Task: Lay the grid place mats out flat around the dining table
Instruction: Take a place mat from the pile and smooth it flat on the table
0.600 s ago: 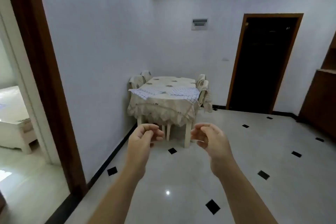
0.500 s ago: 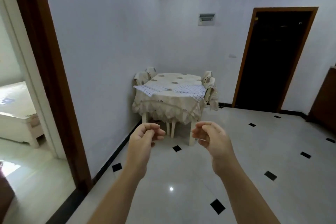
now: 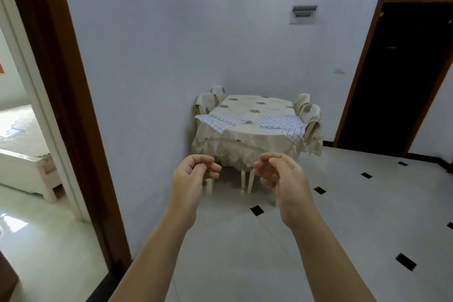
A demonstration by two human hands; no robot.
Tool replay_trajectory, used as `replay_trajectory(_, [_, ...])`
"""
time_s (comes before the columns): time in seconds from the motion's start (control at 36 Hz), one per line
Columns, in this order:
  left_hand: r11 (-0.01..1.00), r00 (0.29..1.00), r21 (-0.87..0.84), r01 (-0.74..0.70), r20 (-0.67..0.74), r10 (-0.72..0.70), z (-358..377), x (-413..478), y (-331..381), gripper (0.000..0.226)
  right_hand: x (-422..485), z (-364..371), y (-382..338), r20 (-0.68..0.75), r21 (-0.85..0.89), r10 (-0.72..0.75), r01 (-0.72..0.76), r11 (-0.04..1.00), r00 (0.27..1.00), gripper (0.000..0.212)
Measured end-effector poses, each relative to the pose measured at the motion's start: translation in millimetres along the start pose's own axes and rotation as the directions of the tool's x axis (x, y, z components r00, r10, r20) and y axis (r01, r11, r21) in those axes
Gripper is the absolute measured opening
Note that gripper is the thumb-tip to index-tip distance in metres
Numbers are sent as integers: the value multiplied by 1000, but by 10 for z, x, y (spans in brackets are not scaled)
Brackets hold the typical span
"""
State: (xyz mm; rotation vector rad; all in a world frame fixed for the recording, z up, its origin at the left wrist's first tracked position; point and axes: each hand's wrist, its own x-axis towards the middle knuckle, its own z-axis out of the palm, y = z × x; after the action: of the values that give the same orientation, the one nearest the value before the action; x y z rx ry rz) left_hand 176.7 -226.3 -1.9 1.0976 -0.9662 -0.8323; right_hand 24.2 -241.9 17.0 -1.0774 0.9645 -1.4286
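The dining table (image 3: 245,148) stands across the room in the corner, under a cream lace cloth. Two white grid place mats lie on its near end. The left mat (image 3: 221,119) lies askew near the left edge. The right mat (image 3: 282,123) hangs a corner over the table's right edge. My left hand (image 3: 193,179) and my right hand (image 3: 285,180) are raised in front of me, well short of the table. Their fingers are loosely curled and hold nothing.
Covered chairs flank the table, one on the left (image 3: 206,103) and one on the right (image 3: 310,113). A brown door frame (image 3: 61,81) opens on my left to a room with a white bed (image 3: 24,162). A dark doorway (image 3: 397,81) is at the far right. Tiled floor (image 3: 355,216) lies between me and the table.
The table sits larger and more central in view, so I have come closer and turned a little left. Both hands keep the same loosely curled pose.
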Motion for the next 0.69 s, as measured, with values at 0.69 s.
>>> replay_trajectory(0.69, [988, 988, 25, 152, -8, -152, 321, 3085, -1128, 28, 3197, 601, 957, -42, 12, 59, -58, 998, 997, 28])
